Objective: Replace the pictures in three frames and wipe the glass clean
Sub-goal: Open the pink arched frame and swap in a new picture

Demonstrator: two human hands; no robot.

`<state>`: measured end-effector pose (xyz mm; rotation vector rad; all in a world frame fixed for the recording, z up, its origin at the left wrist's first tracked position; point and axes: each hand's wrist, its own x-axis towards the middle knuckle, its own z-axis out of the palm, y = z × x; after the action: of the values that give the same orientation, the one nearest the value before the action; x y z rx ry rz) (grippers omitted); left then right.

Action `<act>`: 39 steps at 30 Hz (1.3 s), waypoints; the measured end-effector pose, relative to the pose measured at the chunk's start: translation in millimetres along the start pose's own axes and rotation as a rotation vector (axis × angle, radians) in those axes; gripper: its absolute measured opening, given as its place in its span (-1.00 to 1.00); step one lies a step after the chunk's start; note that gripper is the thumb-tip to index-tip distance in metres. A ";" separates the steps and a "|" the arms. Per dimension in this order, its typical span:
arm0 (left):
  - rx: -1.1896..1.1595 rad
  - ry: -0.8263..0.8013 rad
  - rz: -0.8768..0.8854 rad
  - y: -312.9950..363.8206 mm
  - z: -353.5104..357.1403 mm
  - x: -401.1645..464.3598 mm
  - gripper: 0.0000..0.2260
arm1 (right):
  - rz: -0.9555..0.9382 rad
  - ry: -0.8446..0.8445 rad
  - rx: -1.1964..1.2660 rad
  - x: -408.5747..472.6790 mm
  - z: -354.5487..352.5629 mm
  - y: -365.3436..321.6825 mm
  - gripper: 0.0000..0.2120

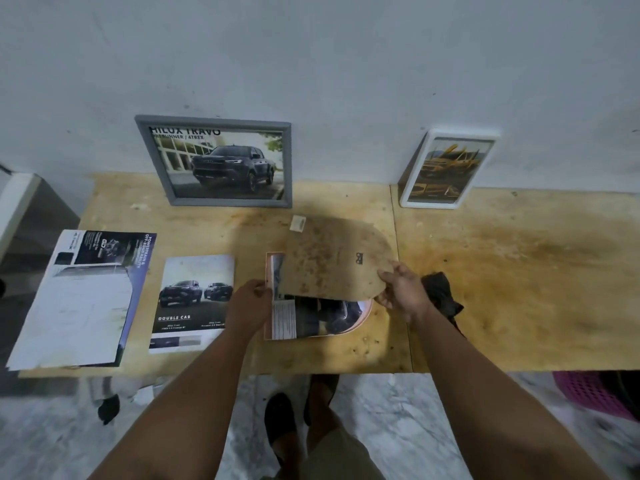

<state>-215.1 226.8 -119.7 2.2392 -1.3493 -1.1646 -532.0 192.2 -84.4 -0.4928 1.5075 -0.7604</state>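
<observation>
A pale pink frame [364, 318] with rounded right corners lies face down on the wooden table [519, 271], a car picture [311, 317] showing in it. My right hand [401, 292] grips the stained brown backing board [332, 258] by its right edge and holds it tilted up over the frame. My left hand [251, 301] pinches the frame's left edge. A grey frame [221, 161] with a dark pickup picture and a white frame [446, 168] with a yellow car picture lean against the wall.
Two loose brochure sheets lie to the left: a double cab page [194, 303] and a larger page [83, 299] at the table's corner. A dark cloth [441, 292] sits behind my right wrist. A small paper scrap [298, 224] lies nearby. A pink basket [588, 393] stands on the floor.
</observation>
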 end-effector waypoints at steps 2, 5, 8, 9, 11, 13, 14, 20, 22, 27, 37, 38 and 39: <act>-0.031 -0.003 0.000 0.7 -0.3 -4.6 -0.65 | 0.000 0.003 -0.097 -7.2 8.7 15.3 -0.77; -0.086 -0.024 -0.025 3.4 -0.8 -11.5 -0.65 | -0.025 0.039 -0.193 -13.1 22.3 29.6 -0.75; -0.094 -0.075 0.023 1.7 -2.3 -17.0 -0.64 | -0.129 0.120 -0.356 -10.6 28.1 40.4 -0.56; -0.092 -0.097 0.034 -0.1 -3.6 -17.8 -0.61 | -0.152 0.147 -0.449 -11.1 28.4 42.2 -0.49; -0.038 -0.132 0.072 -4.1 -4.2 -18.9 -0.54 | -0.191 0.182 -0.589 -12.2 28.1 44.7 -0.41; 0.090 -0.156 0.117 -4.2 -4.1 -21.6 -0.47 | -0.220 0.185 -0.645 -12.0 27.4 48.0 -0.39; 0.138 -0.173 0.138 -4.5 -4.1 -23.8 -0.43 | -0.225 0.188 -0.666 -11.3 27.4 49.4 -0.40; 0.416 -0.241 0.245 -14.7 4.1 -28.9 0.03 | -0.148 0.191 -0.373 -8.9 28.0 40.8 -0.54; 0.487 -0.228 0.270 -13.5 7.2 -31.3 0.10 | -0.086 0.145 -0.168 -10.8 28.1 34.9 -0.64; 0.534 -0.189 0.333 -13.8 7.3 -32.2 0.27 | -0.066 0.122 -0.005 -5.8 23.9 29.2 -0.72; 0.436 -0.196 0.319 -13.0 3.8 -27.0 0.24 | -0.101 0.104 -0.058 -6.9 18.3 27.8 -0.76; 0.425 -0.194 0.321 -13.2 3.0 -26.1 0.25 | -0.101 0.109 -0.057 -6.9 18.6 28.2 -0.76; 0.418 -0.193 0.323 -13.3 2.4 -25.5 0.26 | -0.103 0.109 -0.054 -7.0 18.5 28.8 -0.75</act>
<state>-214.9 255.5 -116.5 2.0832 -2.1076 -1.0794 -509.2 213.9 -99.5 -0.5809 1.6175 -0.8392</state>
